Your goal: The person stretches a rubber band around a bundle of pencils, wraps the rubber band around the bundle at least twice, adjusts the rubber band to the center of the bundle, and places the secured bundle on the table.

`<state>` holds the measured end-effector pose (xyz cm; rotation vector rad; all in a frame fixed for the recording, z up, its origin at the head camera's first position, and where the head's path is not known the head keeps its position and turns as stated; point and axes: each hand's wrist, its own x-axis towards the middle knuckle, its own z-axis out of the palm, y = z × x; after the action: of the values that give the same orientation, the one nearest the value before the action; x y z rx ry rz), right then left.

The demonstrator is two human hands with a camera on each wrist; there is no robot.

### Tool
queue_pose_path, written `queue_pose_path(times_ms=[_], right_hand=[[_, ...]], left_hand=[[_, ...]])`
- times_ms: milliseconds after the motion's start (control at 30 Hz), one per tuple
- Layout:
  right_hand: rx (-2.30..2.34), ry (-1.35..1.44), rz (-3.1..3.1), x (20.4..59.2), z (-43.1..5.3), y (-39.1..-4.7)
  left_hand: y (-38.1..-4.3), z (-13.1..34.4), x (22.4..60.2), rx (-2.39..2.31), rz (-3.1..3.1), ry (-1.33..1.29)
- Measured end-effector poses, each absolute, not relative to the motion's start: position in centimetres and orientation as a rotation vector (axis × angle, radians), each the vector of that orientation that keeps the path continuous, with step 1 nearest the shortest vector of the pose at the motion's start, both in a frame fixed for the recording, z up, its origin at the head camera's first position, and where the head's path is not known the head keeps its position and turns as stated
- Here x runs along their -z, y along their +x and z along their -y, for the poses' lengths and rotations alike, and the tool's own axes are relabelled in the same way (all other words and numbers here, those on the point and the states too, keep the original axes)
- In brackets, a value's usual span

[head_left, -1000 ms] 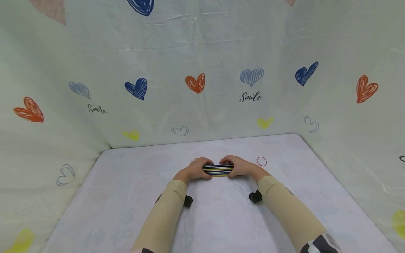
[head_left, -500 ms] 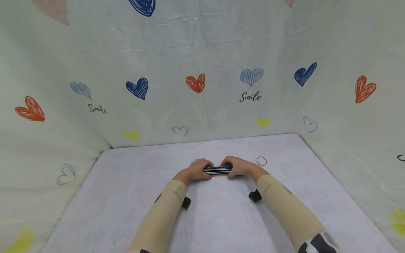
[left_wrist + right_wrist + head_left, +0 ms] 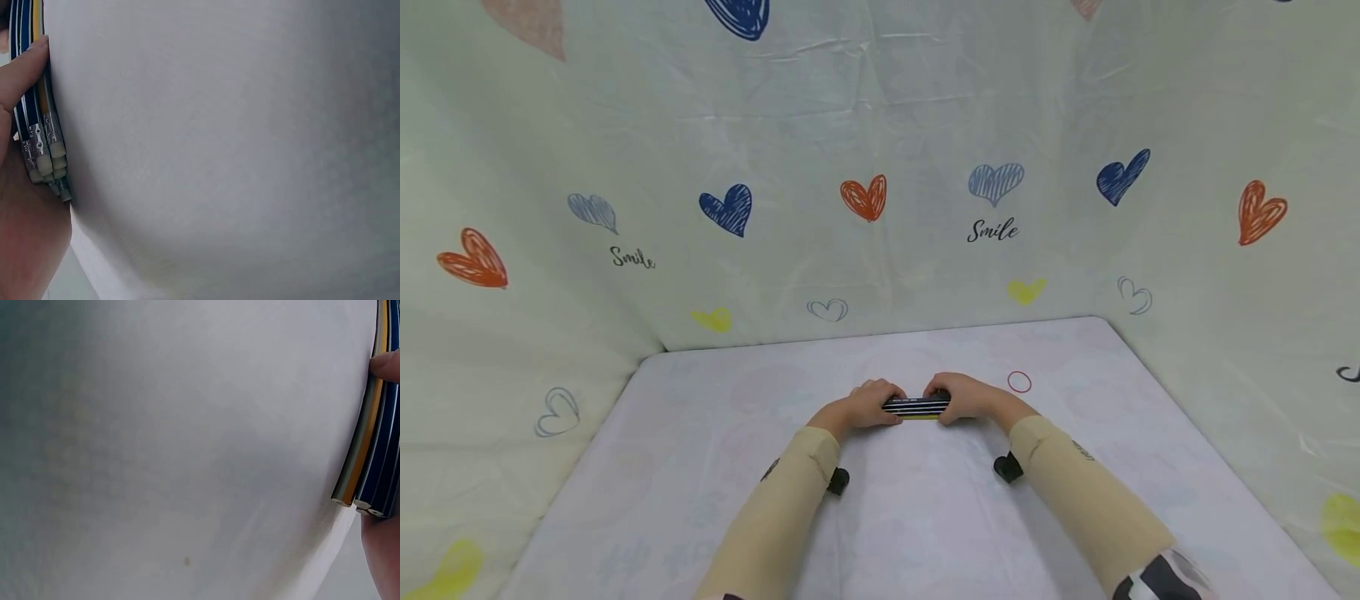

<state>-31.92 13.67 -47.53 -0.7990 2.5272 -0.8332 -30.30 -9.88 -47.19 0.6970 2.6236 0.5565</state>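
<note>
Between the two bare hands, low over the white cloth-covered table, sits the item under inspection: a compact bundle of slim pencils, dark blue with pale stripes and some yellow. Grip: the left hand is clamped on the end with silver ferrules and pale erasers; the right hand is clamped on the opposite end, where flat, pale tips look unsharpened. Progress: gathering appears complete — barrels lie together, roughly parallel, though the eraser ends are not quite level. Outstanding: no fastening shows round the bundle's exposed middle, and release is not yet done. Whether the bundle touches the table cannot be told.

Surroundings: just beyond the right hand, on its outer side, lies a thin red ring, possibly an elastic band — apart from the pencils. Well beyond the grip hangs a cream cloth backdrop printed with coloured hearts. Obstruction: only the right hand stands between ring and bundle.
</note>
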Motion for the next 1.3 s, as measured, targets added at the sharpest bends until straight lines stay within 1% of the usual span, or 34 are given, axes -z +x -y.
queue_pose_path(times_ms=[233,500,767,1100,1300], right_hand=[[0.762,-0.827,-2.557,47.4,-13.4,-31.6],[0.709,-0.975,-2.58,47.6,-13.6,-30.7],[0.702,-1.005,-2.587,47.7,-14.0,-30.1],[0.791,-1.046,-2.524,47.5,-15.0,-28.8],[0.81,-1.054,-2.511,47.5,-16.1,-28.1]], left_hand=[[-30.1,9.7,47.4,-0.505,-2.651,0.712],[-29.4,10.0,47.6,-0.64,-2.661,0.762],[-28.6,9.7,47.4,-0.709,-2.624,0.716],[-27.6,9.9,47.7,-0.738,-2.62,0.765],[-26.6,10.0,47.7,-0.748,-2.616,0.714]])
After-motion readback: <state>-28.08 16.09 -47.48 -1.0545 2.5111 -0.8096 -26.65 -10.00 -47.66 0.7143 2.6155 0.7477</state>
